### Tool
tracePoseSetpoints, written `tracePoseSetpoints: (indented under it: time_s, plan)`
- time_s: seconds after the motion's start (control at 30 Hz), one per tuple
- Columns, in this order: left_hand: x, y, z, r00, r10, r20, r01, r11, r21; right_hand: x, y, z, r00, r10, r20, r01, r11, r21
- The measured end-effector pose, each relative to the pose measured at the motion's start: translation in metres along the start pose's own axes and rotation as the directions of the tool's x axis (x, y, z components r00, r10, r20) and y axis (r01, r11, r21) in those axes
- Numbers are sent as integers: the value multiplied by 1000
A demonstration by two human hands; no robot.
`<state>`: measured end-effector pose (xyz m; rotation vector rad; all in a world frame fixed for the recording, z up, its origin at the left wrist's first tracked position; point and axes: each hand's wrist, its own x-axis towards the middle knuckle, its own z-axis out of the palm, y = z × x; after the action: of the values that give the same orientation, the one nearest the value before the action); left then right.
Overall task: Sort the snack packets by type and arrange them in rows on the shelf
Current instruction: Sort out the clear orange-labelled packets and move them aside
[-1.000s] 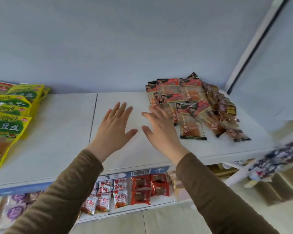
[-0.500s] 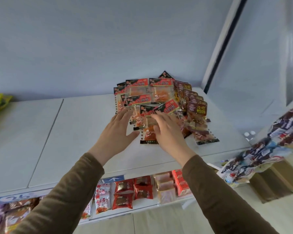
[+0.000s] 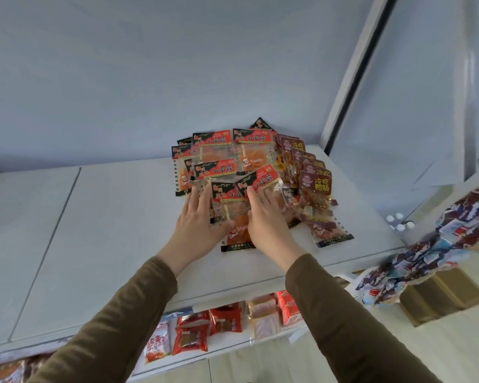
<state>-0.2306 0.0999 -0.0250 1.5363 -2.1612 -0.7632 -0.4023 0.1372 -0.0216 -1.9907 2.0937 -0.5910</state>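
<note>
Hands flat, fingers straight: left hand [image 3: 197,225] and right hand [image 3: 268,222] press red-label gluten packets [image 3: 234,214] in mixed heap on white shelf [image 3: 108,230]. Best: slide these clear of dark duck-intestine packets [image 3: 314,186] beside, then square rows.

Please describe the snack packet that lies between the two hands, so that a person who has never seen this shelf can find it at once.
Look at the white upper shelf and the heap of snack packets near its right back corner. At the heap's front edge, the left hand and right hand flank the orange packet. Unlike its neighbours, it juts nearest the shelf's front, with a black strip at its bottom.
</note>
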Motion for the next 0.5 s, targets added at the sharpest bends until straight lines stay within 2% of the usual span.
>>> tracePoseSetpoints:
  time_s: [0.13, 0.2, 0.33, 0.4, 0.5]
  plan:
    - [0, -1, -2, 999, 31, -30, -31, 1000, -2, -1, 5, -16, 990, -25, -141, 30, 999, 32]
    - [0, 0, -3, 999, 41, -32, -43, 998, -55, -3, 16, -24, 984, -11, -178, 19, 999, 46]
    - [-4, -2, 1, 999, -28, -28, 20, 966, -259, -13, 26, -17, 995, -47, -84, 51, 998, 45]
    - [-5, 2, 6, 998, -51, -38, 38, 958, -285, -18, 32, -10, 997, -64, -36, 63, 998, -20]
    - [-1, 11, 13, 997, -63, -33, 50, 952, -302, -19, 39, -9, 998, -8, -55, 1, 991, -134]
